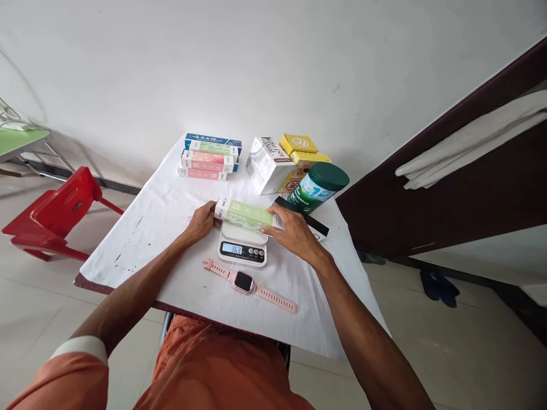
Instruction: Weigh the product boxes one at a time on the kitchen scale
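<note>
A long green and white box [248, 214] lies across the platform of a small white digital scale [243, 246], whose display is lit with digits. My left hand [201, 222] grips the box's left end with curled fingers. My right hand [291, 230] holds its right end, fingers closed over the top. A pink smartwatch [248, 283] lies flat just in front of the scale.
On the white-covered table [141, 228] stand a stack of blue, green and pink boxes [208, 157], a white carton [269, 164], yellow boxes [301, 149], a green-lidded jar [318, 187] and a black strip [314, 223]. A red plastic chair [55, 213] stands left; a dark wooden frame [427, 199] stands right.
</note>
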Available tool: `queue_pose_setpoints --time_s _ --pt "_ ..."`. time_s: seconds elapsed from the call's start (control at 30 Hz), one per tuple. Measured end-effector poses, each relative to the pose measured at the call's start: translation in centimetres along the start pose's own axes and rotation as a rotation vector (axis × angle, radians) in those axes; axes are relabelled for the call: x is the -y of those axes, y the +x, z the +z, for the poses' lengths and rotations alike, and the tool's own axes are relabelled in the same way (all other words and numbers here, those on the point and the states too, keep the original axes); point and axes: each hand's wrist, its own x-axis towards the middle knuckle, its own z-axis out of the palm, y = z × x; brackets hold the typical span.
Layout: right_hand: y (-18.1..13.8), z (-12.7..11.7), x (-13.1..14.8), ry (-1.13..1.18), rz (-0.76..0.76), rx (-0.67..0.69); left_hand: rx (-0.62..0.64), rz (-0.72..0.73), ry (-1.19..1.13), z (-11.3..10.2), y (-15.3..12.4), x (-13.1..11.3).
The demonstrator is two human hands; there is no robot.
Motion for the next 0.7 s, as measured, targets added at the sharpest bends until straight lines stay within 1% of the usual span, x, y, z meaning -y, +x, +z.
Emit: queue_pose_setpoints --time_s 0.13,0.2,0.27,0.33,0.47,0.53,0.6,0.7 --pt "-0.4 -0.1 -0.1 -0.022 0.001 -0.002 0.060 -0.050 -0.084 -0.3 0.6 0.4" --pt "-0.7 -0.1 -0.1 -0.020 0.015 0.005 0.061 -0.045 -0.085 -0.3 0.6 0.3" --pt "-1.1 -0.1 -0.2 0.000 0.033 0.016 0.029 -0.015 -0.055 -0.3 0.5 0.0" --pt "-1.5 -0.4 -0.3 0.044 0.044 0.018 -0.031 0.022 0.002 -0.6 0.3 -0.2" --pt "-2.4 -1.5 -0.4 0.117 0.069 -0.033 -0.191 0.114 0.136 -2.2 -0.4 -0.7" --pt "-2.8 -2.2 -0.4 0.131 0.082 -0.070 -0.246 0.139 0.144 -3.0 -0.7 -0.9" --pt "-3.1 -2.7 -0.3 0.133 0.079 -0.107 -0.259 0.127 0.120 -3.6 -0.9 -1.0" --pt "-3.3 -2.8 0.1 0.098 0.036 -0.156 -0.236 0.098 0.131 -3.6 -1.0 -1.2"
